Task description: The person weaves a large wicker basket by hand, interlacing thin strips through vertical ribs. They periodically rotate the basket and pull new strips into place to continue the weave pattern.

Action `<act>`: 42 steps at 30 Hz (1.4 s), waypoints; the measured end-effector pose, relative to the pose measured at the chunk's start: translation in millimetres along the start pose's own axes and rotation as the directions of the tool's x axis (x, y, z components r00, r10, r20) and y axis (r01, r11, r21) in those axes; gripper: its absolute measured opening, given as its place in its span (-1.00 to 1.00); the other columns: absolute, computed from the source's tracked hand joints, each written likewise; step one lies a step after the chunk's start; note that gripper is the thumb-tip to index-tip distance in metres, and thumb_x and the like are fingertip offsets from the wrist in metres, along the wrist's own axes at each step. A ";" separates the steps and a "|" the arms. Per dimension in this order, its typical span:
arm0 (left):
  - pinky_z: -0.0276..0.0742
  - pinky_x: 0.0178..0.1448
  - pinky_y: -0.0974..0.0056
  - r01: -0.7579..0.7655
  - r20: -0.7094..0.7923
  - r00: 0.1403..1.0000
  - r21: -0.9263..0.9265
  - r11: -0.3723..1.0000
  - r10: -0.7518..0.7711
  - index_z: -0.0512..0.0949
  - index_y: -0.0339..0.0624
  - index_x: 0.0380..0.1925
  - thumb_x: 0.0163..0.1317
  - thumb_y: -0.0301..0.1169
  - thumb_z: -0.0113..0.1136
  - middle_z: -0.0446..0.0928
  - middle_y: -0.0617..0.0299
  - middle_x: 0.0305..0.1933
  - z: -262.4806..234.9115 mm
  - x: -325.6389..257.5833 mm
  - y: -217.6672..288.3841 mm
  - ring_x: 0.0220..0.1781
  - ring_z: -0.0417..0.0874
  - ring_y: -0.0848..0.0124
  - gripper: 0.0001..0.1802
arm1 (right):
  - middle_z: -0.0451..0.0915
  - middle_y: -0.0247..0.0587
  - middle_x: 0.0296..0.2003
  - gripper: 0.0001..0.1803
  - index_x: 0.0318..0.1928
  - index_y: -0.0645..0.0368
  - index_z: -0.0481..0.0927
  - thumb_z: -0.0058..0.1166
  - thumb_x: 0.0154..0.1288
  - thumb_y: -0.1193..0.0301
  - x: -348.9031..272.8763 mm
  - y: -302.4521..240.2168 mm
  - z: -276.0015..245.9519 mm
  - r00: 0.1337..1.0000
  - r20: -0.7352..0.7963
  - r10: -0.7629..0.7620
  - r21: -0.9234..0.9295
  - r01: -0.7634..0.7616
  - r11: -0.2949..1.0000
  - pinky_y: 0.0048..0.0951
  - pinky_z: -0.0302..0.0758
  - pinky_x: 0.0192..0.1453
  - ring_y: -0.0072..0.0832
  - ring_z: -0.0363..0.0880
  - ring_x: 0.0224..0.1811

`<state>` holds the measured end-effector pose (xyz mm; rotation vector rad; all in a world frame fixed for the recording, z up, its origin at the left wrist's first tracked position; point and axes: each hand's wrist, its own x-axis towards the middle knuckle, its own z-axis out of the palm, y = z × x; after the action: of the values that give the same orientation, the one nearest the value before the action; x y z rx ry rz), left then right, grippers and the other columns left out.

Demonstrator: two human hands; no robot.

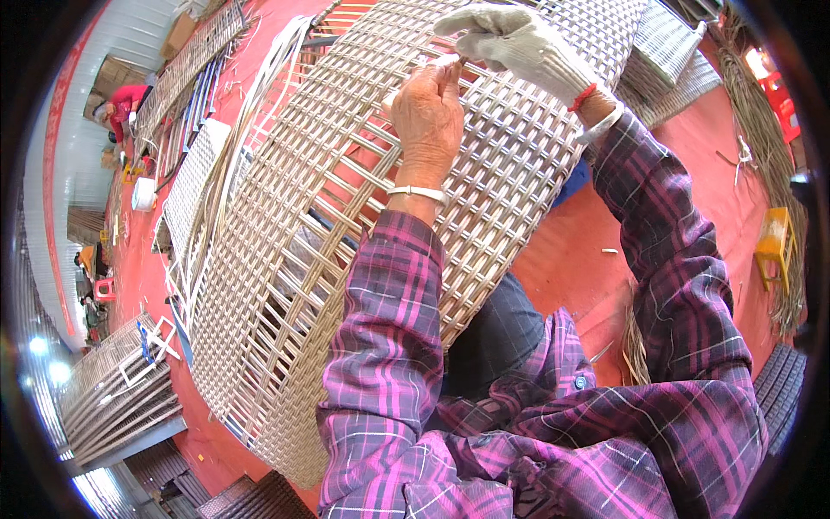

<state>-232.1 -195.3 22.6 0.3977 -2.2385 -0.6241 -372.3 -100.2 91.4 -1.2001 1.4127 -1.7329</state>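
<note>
A large curved panel of beige-grey woven wicker strips stretches diagonally in front of me, with open rows of bare strips along its middle. My bare left hand is over the upper part of the panel, fingers pinched together at an open row; what they grip is too small to make out. Just right of it, my right hand, in a whitish knit glove, is bent over the weave with its fingertips close to the left ones. Its fingers are curled together, and anything inside them is hidden.
Long loose pale strips hang along the panel's left side. Another woven piece lies at upper right. A yellow stool and bundled strips stand at right on the red floor covering. A person in red is far left.
</note>
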 end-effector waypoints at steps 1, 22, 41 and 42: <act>0.47 -0.22 0.15 0.104 0.025 0.995 -0.089 0.991 -0.102 0.66 -0.23 -0.33 0.29 -0.34 0.23 0.65 0.11 -0.36 -1.3 0.6 0.6 -0.32 0.64 0.26 -0.82 | 0.70 -0.32 -0.31 -0.75 0.01 0.24 0.62 0.13 0.33 0.52 -3.0 -1.7 2.2 0.999 -0.031 -0.030 -0.085 0.027 0.996 -0.54 0.57 -0.22 -0.58 0.61 -0.34; 0.34 -0.28 0.15 0.095 -0.220 0.975 0.315 0.944 -0.025 0.61 -0.12 -0.57 0.21 -0.25 0.23 0.62 0.26 -0.62 -3.1 -15.7 -15.0 -0.55 0.61 0.33 -0.75 | 0.67 -0.03 -0.28 -0.67 -0.10 0.08 0.64 0.18 0.08 0.30 20.8 67.5 16.9 0.956 0.180 0.232 -0.967 0.129 0.218 -0.14 0.56 -0.11 -0.09 0.65 -0.25; 0.18 0.07 0.04 0.203 -0.036 0.979 0.081 0.976 -0.201 0.63 -0.03 -0.37 0.31 -0.21 0.15 0.65 0.24 -0.36 4.9 -17.4 -19.7 -0.13 0.56 0.19 -0.81 | 0.64 -0.40 -0.40 -0.73 -0.11 0.25 0.68 0.24 0.21 0.37 22.1 45.7 -5.3 0.935 0.248 0.255 -0.593 -0.062 0.803 -0.51 0.53 -0.27 -0.65 0.54 -0.39; 0.18 0.09 0.04 0.170 -0.067 0.984 0.068 0.983 -0.165 0.63 -0.02 -0.34 0.31 -0.23 0.14 0.65 0.25 -0.32 3.9 -20.1 -19.2 -0.10 0.56 0.20 -0.82 | 0.66 -0.37 -0.41 -0.78 -0.19 0.22 0.70 0.27 0.18 0.37 24.1 41.2 -0.1 0.938 0.199 0.284 -0.553 -0.131 0.823 -0.50 0.51 -0.24 -0.62 0.56 -0.36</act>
<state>-220.1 -200.8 -2.2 0.6394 -2.1889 -0.6085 -386.3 -131.7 58.4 -1.4334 1.8341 -0.9928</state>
